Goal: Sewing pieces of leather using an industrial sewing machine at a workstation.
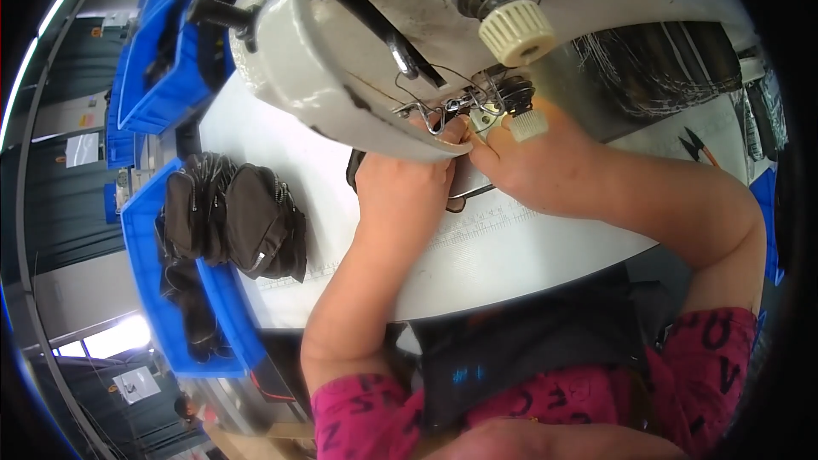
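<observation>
Closest, toward five o'clock, a dark apron (520, 358) is worn over a pink shirt (362, 417) with dark printing. Beyond it, the white tabletop (545, 251) is crossed by a printed ruler scale (486, 227). Both hands are brought together near the middle, just below twelve o'clock. The left hand (406, 177) is reached in from six o'clock with its fingers bent, their tips partly covered by the machine. The right hand (537, 160) is brought in from three o'clock, its fingers curled and its thumb directed toward the left fingertips. How far either is closed, and whether anything is gripped, cannot be told. A dark piece (353, 170) is seen in part beside and beneath the left hand; the rest is hidden. Above it, at twelve o'clock, a pale sewing machine (285, 77) is fitted with a large cream dial (517, 32) and a smaller one (528, 124). At nine o'clock, black zippered pouches (256, 217) are heaped beside a blue bin (234, 311). Orange-handled snips (702, 148) are laid just short of three o'clock; at two, a dark fabric bundle (660, 68) is trailed with loose threads. Farther off, at ten o'clock, more blue bins (166, 106) are lined up.
</observation>
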Tool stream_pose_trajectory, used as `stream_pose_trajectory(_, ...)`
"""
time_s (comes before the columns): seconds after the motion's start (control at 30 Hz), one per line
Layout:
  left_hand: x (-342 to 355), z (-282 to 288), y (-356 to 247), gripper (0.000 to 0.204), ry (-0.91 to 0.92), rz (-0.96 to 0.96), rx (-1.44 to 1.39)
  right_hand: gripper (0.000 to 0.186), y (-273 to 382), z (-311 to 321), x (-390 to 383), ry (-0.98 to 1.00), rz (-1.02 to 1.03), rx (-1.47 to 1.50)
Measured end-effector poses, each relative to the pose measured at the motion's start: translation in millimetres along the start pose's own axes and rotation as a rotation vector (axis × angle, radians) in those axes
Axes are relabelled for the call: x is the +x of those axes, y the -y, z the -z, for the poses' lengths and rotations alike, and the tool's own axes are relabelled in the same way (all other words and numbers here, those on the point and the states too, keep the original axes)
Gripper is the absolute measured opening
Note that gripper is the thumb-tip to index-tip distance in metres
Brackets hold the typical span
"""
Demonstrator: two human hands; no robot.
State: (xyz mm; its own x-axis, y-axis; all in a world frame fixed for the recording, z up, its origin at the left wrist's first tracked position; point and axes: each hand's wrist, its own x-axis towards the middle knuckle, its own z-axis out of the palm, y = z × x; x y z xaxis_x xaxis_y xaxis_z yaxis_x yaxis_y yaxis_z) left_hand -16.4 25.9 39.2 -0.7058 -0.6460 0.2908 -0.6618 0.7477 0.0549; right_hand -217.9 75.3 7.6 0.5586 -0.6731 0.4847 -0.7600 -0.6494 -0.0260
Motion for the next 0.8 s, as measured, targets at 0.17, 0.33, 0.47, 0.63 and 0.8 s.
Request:
stream_pose_trajectory(0.17,0,-1,0,0.028,-0.001,0.023,-0.056,0.009,1,0,0,0.003,-0.005,-0.003)
stream_pose_trajectory(0.33,1,-2,1,0.025,-0.001,0.047,-0.119,0.009,1,-2,0,-0.008,-0.008,0.003)
stream_pose_trajectory(0.47,3,-1,1,0.020,-0.008,0.038,-0.171,0.009,1,0,0,0.000,-0.001,-0.008)
stream_pose_trajectory(0.63,1,-5,-3,0.019,-0.006,0.009,-0.152,0.009,0,3,-1,0.036,-0.011,-0.025)
stream_pose_trajectory(0.8,4,4,-12,0.023,0.015,0.002,-0.140,0.006,-4,6,-1,0.042,0.008,0.006)
